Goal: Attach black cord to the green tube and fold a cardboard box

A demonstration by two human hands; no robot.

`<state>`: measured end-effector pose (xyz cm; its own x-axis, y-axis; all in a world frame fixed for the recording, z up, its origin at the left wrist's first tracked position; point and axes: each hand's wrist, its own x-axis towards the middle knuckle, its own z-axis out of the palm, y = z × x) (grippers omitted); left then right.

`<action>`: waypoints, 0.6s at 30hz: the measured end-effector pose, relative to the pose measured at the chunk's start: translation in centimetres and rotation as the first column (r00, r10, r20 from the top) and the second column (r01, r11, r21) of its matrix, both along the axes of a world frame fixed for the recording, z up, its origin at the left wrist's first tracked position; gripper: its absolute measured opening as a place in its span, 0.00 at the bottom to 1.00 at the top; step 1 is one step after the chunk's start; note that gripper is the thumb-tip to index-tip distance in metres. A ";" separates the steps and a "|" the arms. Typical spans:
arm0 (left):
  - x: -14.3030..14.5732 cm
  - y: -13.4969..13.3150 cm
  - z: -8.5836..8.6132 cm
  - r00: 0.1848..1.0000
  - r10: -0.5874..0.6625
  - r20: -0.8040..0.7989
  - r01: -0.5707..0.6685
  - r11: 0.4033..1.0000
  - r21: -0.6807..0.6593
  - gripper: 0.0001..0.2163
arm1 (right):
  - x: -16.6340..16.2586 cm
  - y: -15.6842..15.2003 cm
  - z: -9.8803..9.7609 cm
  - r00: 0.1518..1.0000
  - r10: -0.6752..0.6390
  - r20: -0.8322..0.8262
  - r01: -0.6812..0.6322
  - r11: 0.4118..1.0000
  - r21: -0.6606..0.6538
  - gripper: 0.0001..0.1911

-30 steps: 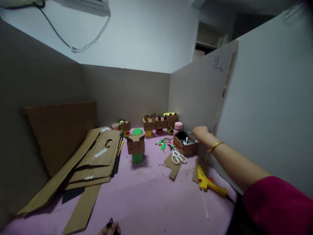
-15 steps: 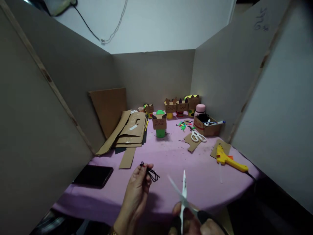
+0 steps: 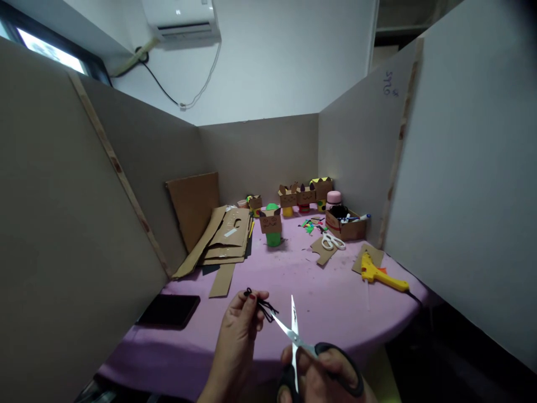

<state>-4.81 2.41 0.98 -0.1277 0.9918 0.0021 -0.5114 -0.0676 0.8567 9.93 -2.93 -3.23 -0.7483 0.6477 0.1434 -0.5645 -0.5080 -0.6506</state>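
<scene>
Pinched between the thumb and fingers of my left hand (image 3: 237, 327) is a small looped bundle of black cord (image 3: 267, 309), its loops sticking out to the right. My right hand (image 3: 321, 376) is closed on the black handles of a pair of scissors (image 3: 295, 338). Their blades are spread apart, and the left blade's tip is at the cord loops; whether it touches them I cannot tell. Beyond my hands stands a green cup figure with a cardboard cat face (image 3: 271, 223).
A dark phone (image 3: 170, 311) lies left, before stacked cardboard (image 3: 224, 240). White-handled scissors (image 3: 333, 241) rest on a cardboard scrap. On the right are a yellow glue gun (image 3: 381, 274) and a cardboard box (image 3: 346, 228) with pens. More cat-faced figures (image 3: 306, 195) stand behind; grey partitions enclose the table.
The open scissors in my right hand have moved left and up to the cord loops. My left hand still pinches the cord. The camera view has tilted upward.
</scene>
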 end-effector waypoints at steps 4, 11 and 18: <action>0.3 -0.2 0.0 0.996 0.002 -0.092 -0.002 1.000 0.002 0.10 | 0.0 0.2 0.3 0.995 0.052 -0.082 -0.051 0.999 0.015 0.22; 0.7 -1.1 -0.2 0.963 -0.082 -0.258 0.097 0.994 0.047 0.09 | -0.5 0.8 -0.6 0.971 0.031 -0.235 -0.066 0.987 -0.144 0.22; 0.8 -1.4 -1.9 0.973 -0.185 -0.141 0.185 0.983 -0.015 0.11 | 0.1 1.0 -0.7 0.952 -0.064 -0.298 0.010 0.984 -0.180 0.20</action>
